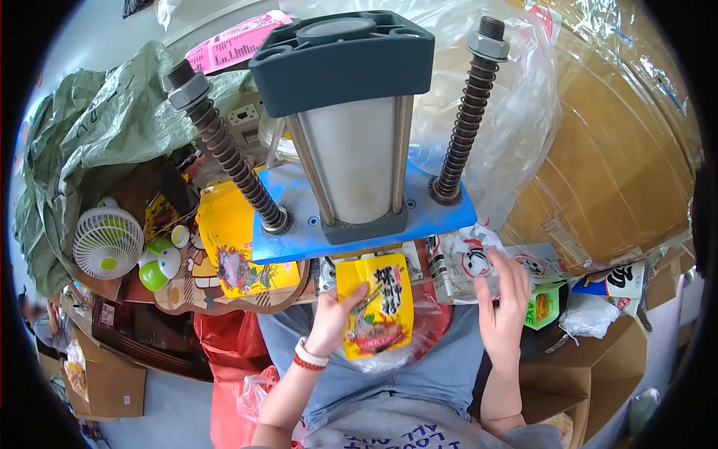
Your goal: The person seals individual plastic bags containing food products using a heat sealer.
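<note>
My left hand, with a white and a red band at its wrist, grips a yellow printed food pouch by its left edge, thumb across the front. The pouch hangs upright over my lap, dark lettering at the top and a picture of food at the bottom. To the right, my right hand has its fingers spread at a stack of clear printed plastic bags. Directly ahead stands a pneumatic press with a grey cylinder on a blue plate. More yellow pouches lie left of it.
Spring-loaded rods flank the cylinder. On the left are a small white fan, a green-and-white toy-like object and a green woven sack. A large cardboard box wrapped in plastic stands right. Red bags hang beside my legs.
</note>
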Demonstrator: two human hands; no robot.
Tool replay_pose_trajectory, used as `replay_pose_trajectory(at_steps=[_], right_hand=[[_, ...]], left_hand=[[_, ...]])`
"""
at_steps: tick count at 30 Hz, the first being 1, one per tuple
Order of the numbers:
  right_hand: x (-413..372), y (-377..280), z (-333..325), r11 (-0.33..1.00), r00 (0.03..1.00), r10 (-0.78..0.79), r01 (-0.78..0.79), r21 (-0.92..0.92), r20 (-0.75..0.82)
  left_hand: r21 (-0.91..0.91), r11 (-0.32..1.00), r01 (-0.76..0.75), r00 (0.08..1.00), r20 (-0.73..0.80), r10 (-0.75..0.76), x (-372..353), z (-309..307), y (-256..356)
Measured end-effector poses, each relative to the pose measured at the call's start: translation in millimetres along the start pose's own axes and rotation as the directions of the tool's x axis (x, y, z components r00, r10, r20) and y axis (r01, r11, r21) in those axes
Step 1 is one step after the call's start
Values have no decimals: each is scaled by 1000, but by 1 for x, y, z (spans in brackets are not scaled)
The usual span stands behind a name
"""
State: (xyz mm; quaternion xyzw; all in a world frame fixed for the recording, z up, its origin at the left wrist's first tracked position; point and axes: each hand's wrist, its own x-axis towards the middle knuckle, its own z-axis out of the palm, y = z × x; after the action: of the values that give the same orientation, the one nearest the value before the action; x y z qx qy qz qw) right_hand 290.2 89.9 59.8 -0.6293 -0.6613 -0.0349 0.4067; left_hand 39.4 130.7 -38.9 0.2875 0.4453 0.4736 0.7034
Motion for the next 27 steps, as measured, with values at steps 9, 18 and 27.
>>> replay_pose_trajectory(at_steps=[9,18,27], right_hand=[[-40,59,39,996,895,-45,74,-48,444],[-41,19,21,640,979,112,-202,742,170],[-27,-54,27,650,762,-637,448,614,119]], left_hand=[[536,842,-51,987,-103,125,3,-39,21],[991,7,-133,771,99,629,-49,-137,11],[822,-179,-541,526,497,690,-109,-25,41]])
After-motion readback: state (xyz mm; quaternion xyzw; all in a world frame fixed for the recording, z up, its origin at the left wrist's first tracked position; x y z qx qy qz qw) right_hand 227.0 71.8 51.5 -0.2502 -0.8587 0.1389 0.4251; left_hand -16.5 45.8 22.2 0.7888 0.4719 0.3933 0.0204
